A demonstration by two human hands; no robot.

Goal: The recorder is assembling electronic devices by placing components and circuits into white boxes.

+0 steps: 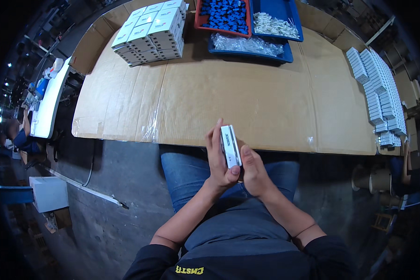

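Note:
A small white box [229, 145] with dark print on its narrow face is held between both hands, over my lap at the table's front edge. My left hand [216, 161] wraps its left side, thumb near the lower end and fingers stretched up along it. My right hand [254, 171] closes on the box from the right, thumb pointing up beside it; most of its fingers are hidden behind the box.
The cardboard-covered table [233, 100] bears a stack of white boxes [149, 32] at the back left. Behind are a red tray [248, 33] of blue parts, a blue tray [301, 35] of white pieces and another blue tray [288, 59] of clear bags. Small cartons [375, 88] line the right.

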